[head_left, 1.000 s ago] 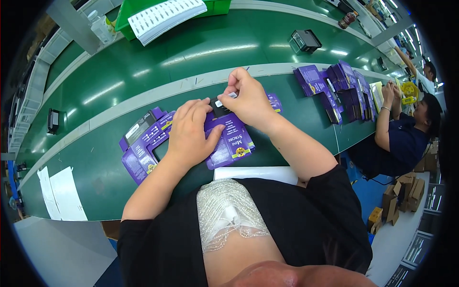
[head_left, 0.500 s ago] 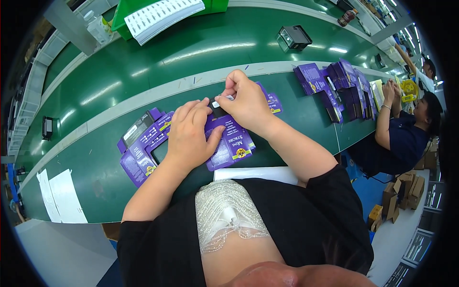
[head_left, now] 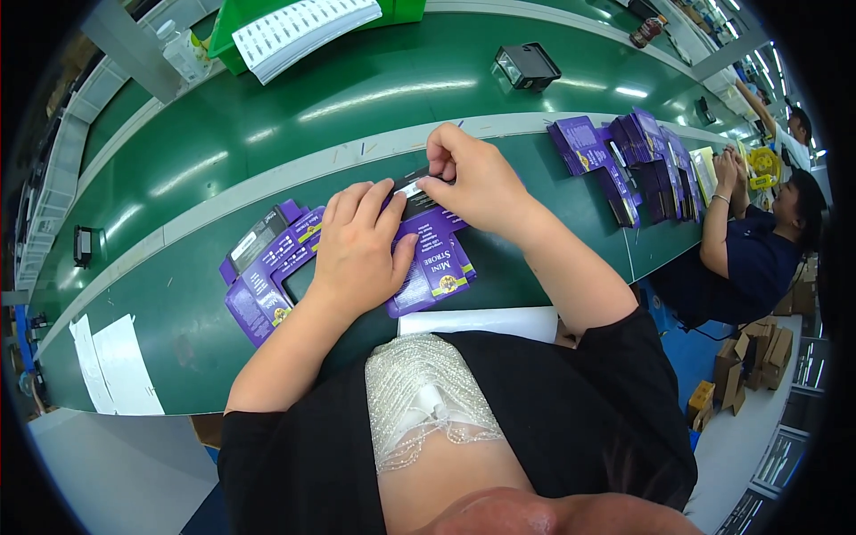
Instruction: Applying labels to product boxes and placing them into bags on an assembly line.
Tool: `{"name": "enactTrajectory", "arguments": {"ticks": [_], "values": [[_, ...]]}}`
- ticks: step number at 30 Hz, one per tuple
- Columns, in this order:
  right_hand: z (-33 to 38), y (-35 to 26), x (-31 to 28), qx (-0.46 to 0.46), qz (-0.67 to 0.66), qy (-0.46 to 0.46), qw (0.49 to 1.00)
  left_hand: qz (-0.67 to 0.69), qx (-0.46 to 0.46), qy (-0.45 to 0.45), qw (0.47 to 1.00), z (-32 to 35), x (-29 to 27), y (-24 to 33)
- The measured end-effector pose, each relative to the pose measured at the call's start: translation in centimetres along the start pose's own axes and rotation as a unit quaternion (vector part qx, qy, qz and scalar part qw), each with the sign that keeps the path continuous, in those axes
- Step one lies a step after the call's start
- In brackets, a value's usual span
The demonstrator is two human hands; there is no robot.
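A flat purple carton (head_left: pixel 430 260) with a yellow-green emblem lies on the bench in front of me, with another purple piece under its right edge. My left hand (head_left: pixel 358 239) rests on its left side, fingers stretched out and thumb apart. At the far end is a black panel with a white label (head_left: pixel 411 188) on it. My right hand (head_left: pixel 477 183) bends over that panel, fingers curled, with the thumb at the label's right end. What lies between its fingertips is hidden. Left of my left hand lies an open-cut purple carton (head_left: pixel 260 283) with a clear window.
Stacked purple cartons (head_left: pixel 637 156) stand to the right, near a seated co-worker (head_left: pixel 749 241). Beyond the pale rail runs a green belt carrying a black boxed device (head_left: pixel 528 67). A green bin (head_left: pixel 316 11) holds a printed sheet (head_left: pixel 303 34). White papers (head_left: pixel 120 366) lie at the left.
My right hand has shifted a little right, showing more of the white label. The carton's purple part right of that hand is now hidden. On the belt, the black devices have moved left.
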State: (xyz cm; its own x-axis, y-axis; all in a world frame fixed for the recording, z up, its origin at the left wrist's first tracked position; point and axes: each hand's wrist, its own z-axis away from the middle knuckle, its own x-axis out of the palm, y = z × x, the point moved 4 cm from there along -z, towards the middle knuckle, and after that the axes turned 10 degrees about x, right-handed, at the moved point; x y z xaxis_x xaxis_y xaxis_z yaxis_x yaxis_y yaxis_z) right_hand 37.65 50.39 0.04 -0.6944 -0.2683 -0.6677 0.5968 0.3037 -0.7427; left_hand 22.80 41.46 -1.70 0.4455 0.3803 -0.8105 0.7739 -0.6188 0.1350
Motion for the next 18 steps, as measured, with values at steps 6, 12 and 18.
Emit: {"name": "enactTrajectory", "arguments": {"ticks": [6, 12, 18], "values": [[-0.7, 2.4, 0.3, 0.061, -0.098, -0.054, 0.992, 0.011, 0.003, -0.031, 0.999, -0.4, 0.6, 0.2], [-1.3, 2.6, 0.2, 0.074, -0.077, -0.076, 0.991, 0.005, 0.007, -0.042, 0.999, -1.1, 0.8, 0.1], [-1.4, 2.9, 0.0, 0.068, -0.043, -0.071, 0.994, 0.002, 0.003, -0.050, 0.999, -2.0, 0.9, 0.3]]}}
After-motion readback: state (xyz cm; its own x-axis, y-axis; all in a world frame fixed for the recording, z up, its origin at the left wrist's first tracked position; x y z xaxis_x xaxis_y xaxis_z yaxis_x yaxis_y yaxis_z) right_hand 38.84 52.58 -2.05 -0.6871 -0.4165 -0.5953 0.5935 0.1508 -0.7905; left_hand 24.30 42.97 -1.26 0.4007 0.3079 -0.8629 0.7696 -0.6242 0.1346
